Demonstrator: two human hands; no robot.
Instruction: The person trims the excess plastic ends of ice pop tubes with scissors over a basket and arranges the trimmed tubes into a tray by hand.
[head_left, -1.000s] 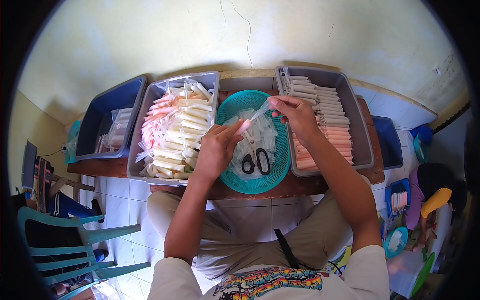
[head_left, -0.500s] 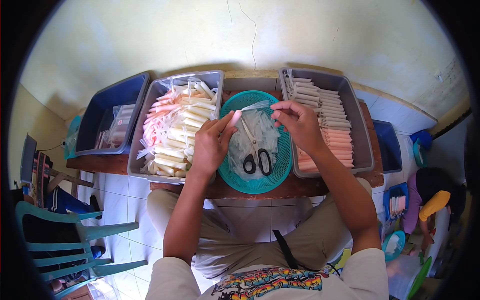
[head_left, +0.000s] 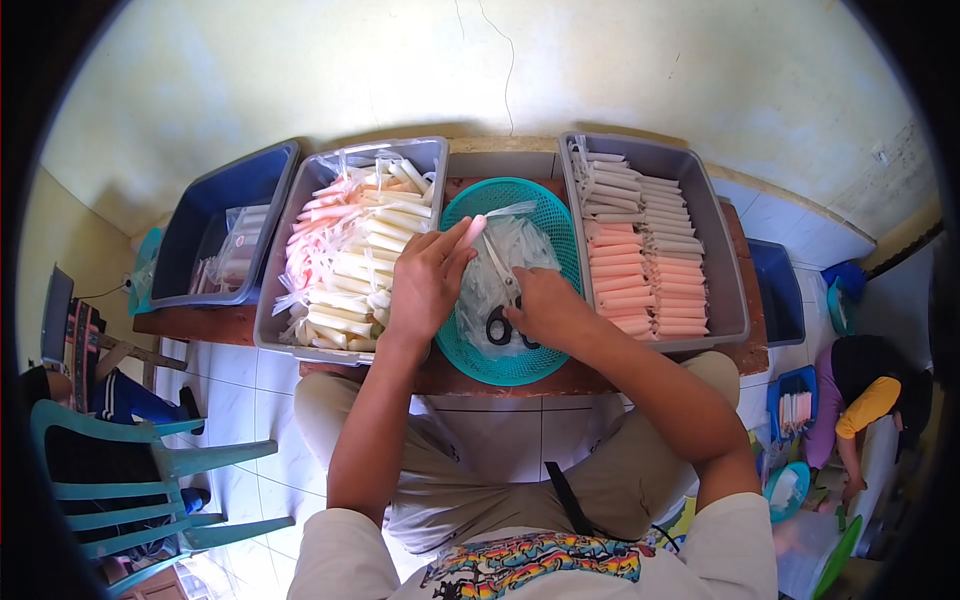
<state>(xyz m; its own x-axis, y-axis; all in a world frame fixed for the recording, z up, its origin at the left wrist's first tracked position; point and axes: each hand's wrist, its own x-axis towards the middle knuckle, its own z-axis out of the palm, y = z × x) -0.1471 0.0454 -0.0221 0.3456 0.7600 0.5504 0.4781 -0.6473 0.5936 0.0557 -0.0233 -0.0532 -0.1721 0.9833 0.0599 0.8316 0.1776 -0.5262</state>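
Note:
My left hand (head_left: pixel 428 278) grips a pale pink filled plastic tube (head_left: pixel 472 232), its loose clear wrapper end trailing to the right over the basket. Below it, a green mesh basket (head_left: pixel 447 350) holds a heap of clear plastic offcuts (head_left: pixel 535 240). On that heap lie scissors (head_left: pixel 497 327) with black handles, blades pointing away from me. My right hand (head_left: pixel 550 308) is down over the scissors with its fingers curled at the pivot and right handle loop, partly covering them.
A grey tub (head_left: pixel 268 325) of jumbled pink and cream tubes stands left of the basket. At right, another grey tub (head_left: pixel 737 290) holds tubes in neat rows. A dark blue bin (head_left: pixel 180 270) sits far left. A person in a yellow sleeve (head_left: pixel 868 405) works at lower right.
My right hand has left the tube's wrapper end and come down toward me onto the scissors. My left hand still holds the tube in nearly the same place.

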